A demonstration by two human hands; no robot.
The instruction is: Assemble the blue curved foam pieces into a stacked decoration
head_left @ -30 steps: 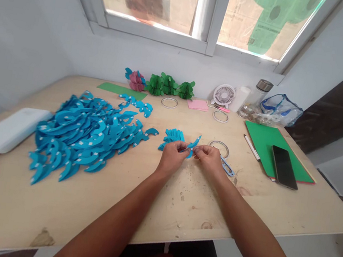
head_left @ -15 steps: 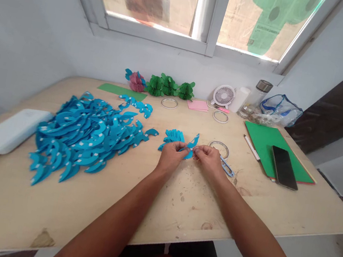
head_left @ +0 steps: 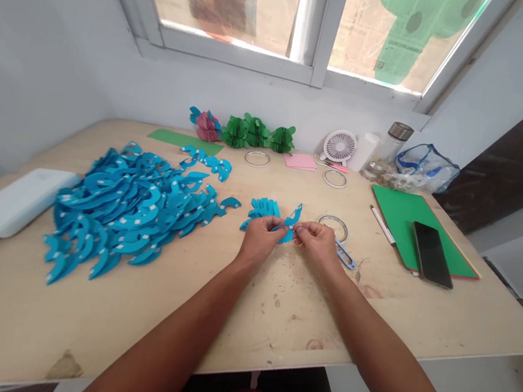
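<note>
My left hand (head_left: 260, 237) and my right hand (head_left: 319, 244) meet over the middle of the wooden table (head_left: 232, 311), both pinching one curved blue paper piece (head_left: 292, 218) between the fingertips. Just behind my left hand lies a small stack of similar blue pieces (head_left: 262, 209). A large heap of blue curved paper cut-outs (head_left: 129, 207) with white tape dots spreads over the left half of the table. A blue-handled tool (head_left: 346, 255) lies right beside my right hand.
Tape rings (head_left: 334, 224) (head_left: 258, 158) (head_left: 335, 178), a white device (head_left: 14, 200) at left, green sheets with a black phone (head_left: 431, 254) and pen (head_left: 381, 224) at right. At the back stand paper flowers (head_left: 252, 131), a small fan (head_left: 339, 146), a bottle (head_left: 390, 147) and a bag (head_left: 427, 165).
The blue piece between my fingers has tilted a little more upright; both hands stay in the same spot.
</note>
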